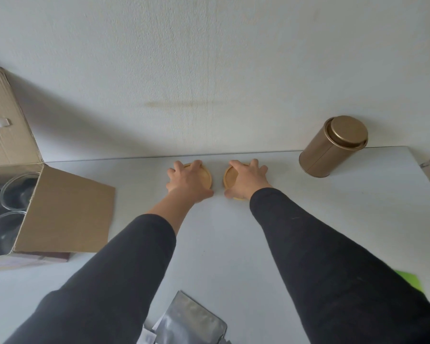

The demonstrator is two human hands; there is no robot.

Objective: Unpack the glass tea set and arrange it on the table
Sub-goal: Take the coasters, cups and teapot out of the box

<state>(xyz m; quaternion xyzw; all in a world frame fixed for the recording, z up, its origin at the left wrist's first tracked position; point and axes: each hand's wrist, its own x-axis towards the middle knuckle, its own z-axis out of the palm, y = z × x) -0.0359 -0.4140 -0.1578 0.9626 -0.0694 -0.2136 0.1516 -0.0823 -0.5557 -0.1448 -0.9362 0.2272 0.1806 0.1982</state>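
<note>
Against a plain white wall, the pale table (233, 244) carries two round wooden coasters at its far edge, the left hand (188, 183) spread and pressing on the left coaster (205, 176), the right hand (246, 181) likewise on the right coaster (230, 176). Both should be set flat, level with each other, with a small even gap. Glass pieces (13, 194) remain in the open cardboard box (67, 209) at left.

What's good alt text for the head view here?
Two hands, left hand and right hand, each press a round wooden coaster flat, side by side at the far edge of a white table. An open cardboard box with glassware sits left; a gold tin stands right.
</note>
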